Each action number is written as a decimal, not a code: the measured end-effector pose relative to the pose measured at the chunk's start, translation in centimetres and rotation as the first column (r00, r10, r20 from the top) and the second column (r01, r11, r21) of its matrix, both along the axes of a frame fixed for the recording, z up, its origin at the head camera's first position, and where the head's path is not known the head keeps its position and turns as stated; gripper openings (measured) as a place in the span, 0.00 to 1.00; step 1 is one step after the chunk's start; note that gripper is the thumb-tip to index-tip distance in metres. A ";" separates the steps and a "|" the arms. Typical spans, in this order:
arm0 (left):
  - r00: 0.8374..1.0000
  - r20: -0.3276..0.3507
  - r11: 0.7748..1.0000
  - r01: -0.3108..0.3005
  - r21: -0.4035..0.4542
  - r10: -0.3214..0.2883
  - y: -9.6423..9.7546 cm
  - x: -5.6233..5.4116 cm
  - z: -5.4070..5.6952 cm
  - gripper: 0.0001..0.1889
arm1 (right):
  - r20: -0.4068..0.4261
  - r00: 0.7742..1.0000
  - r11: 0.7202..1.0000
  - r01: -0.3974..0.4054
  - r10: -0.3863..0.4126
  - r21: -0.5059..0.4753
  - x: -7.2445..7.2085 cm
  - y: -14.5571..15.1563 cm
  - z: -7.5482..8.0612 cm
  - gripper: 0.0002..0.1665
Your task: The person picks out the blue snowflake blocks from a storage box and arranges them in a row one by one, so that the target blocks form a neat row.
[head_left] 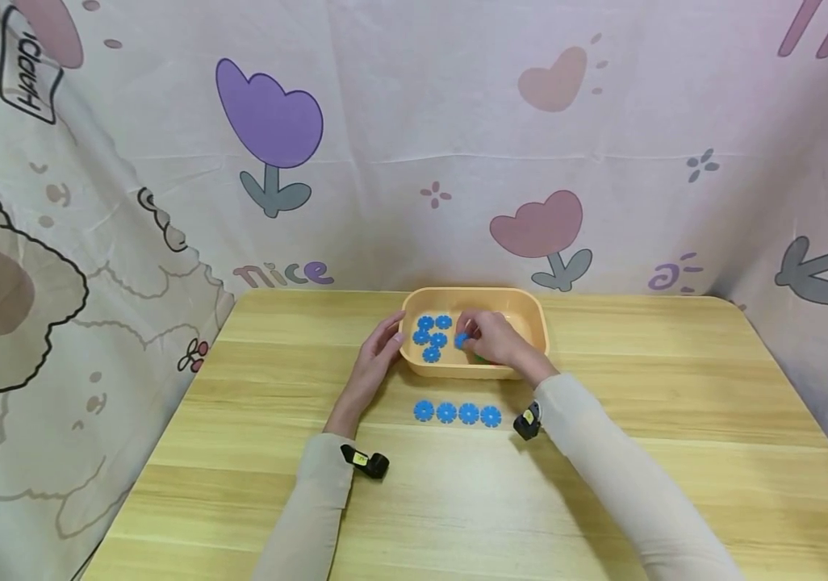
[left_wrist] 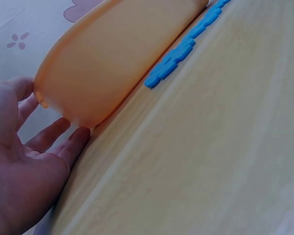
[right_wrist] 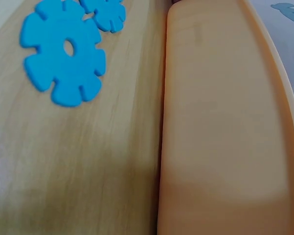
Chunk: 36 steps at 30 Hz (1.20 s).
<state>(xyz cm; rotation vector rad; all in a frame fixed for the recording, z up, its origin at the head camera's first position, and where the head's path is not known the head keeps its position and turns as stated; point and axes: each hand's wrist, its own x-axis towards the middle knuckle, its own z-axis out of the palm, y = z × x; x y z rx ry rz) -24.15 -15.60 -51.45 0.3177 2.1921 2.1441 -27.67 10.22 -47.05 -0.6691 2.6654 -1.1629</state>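
Note:
An orange plastic basin stands near the table's far edge. Inside its left half lie several blue notched snowflake discs; bits of green and red show under my right hand. My right hand reaches into the basin and pinches a blue snowflake disc at its fingertips. Against the basin's left end rests my left hand, its fingertips touching the outer wall and rim. On the table before the basin, several blue snowflake discs form a row. The right wrist view shows no right-hand fingers.
The wooden table extends on both sides of the basin. A patterned cloth hangs behind it and on both sides. Each wrist carries a small black camera, one on the left sleeve and one on the right.

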 end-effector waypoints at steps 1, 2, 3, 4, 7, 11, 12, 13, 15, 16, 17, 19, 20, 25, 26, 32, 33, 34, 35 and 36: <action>1.000 -0.001 1.000 0.000 0.000 0.000 0.0 0.0 0.0 0.23 | -0.009 1.000 1.000 0.012 -0.012 -0.010 0.0 0.0 0.0 0.07; 1.000 0.001 1.000 -0.001 0.000 0.001 0.0 0.0 0.0 0.23 | -0.011 1.000 0.999 0.025 -0.026 -0.022 0.0 0.0 0.1 0.07; 1.000 0.000 1.000 -0.001 0.001 0.001 0.0 0.0 0.0 0.23 | -0.018 0.999 0.999 0.040 -0.041 -0.028 0.0 0.1 0.1 0.07; 1.000 0.001 1.000 -0.002 0.003 0.002 0.0 0.0 0.0 0.23 | -0.024 0.998 0.998 0.056 -0.057 -0.034 0.0 0.1 0.1 0.08; 1.000 0.000 1.000 -0.001 0.013 0.001 0.1 0.0 0.0 0.23 | -0.027 0.993 0.992 0.111 -0.113 -0.058 0.1 0.2 0.3 0.09; 1.000 -0.001 1.000 -0.003 0.007 0.003 0.2 0.1 0.0 0.23 | -0.035 0.987 0.983 0.154 -0.158 -0.095 0.3 0.4 0.9 0.10; 1.000 -0.002 1.000 -0.004 0.003 0.004 0.2 0.1 0.0 0.23 | -0.042 0.986 0.982 0.157 -0.162 -0.106 0.5 0.5 1.1 0.10; 1.000 -0.002 1.000 -0.004 0.001 0.004 0.2 0.1 0.0 0.23 | -0.050 0.986 0.981 0.155 -0.162 -0.117 0.6 0.5 1.2 0.10; 1.000 0.000 1.000 -0.004 0.001 0.004 0.2 0.1 0.0 0.23 | -0.072 0.985 0.979 0.148 -0.159 -0.141 0.9 0.7 1.6 0.11; 1.000 0.000 1.000 -0.004 0.001 0.004 0.2 0.1 0.0 0.23 | -0.078 0.984 0.977 0.146 -0.159 -0.153 1.1 0.7 1.7 0.11; 1.000 0.001 1.000 -0.005 0.002 0.005 0.2 0.1 0.0 0.23 | -0.088 0.984 0.977 0.140 -0.156 -0.163 1.2 0.8 1.9 0.11; 1.000 0.001 1.000 -0.007 0.003 0.007 0.2 0.1 0.0 0.23 | -0.105 0.983 0.975 0.129 -0.149 -0.181 1.6 0.9 2.1 0.11; 1.000 0.000 1.000 -0.007 0.003 0.007 0.2 0.1 0.0 0.23 | -0.108 0.983 0.973 0.124 -0.147 -0.192 1.7 1.0 2.2 0.11; 1.000 -0.002 1.000 -0.012 0.011 0.012 0.1 0.1 -0.1 0.24 | -0.118 0.983 0.962 0.107 -0.141 -0.253 2.4 1.7 2.5 0.12; 1.000 -0.002 1.000 -0.011 0.013 0.011 0.1 0.1 -0.1 0.25 | -0.118 0.983 0.958 0.106 -0.142 -0.266 2.5 1.9 2.5 0.12; 1.000 0.006 1.000 -0.003 0.010 0.003 0.1 0.1 -0.2 0.25 | -0.152 0.979 0.949 0.084 -0.135 -0.305 3.3 2.8 3.0 0.16; 1.000 0.006 1.000 -0.002 0.008 0.002 0.1 0.1 -0.1 0.25 | -0.154 0.979 0.946 0.083 -0.136 -0.312 3.5 3.0 3.1 0.16; 1.000 0.007 1.000 -0.001 0.006 0.001 0.1 0.0 -0.1 0.25 | -0.155 0.978 0.944 0.082 -0.138 -0.320 3.7 3.1 3.2 0.17; 1.000 0.007 1.000 -0.001 0.005 0.001 0.1 0.0 -0.1 0.25 | -0.151 0.978 0.941 0.088 -0.144 -0.326 3.8 3.3 3.3 0.17; 1.000 0.007 1.000 -0.001 0.003 0.001 0.0 0.0 -0.1 0.25 | -0.145 0.978 0.938 0.093 -0.149 -0.332 4.0 3.4 3.4 0.17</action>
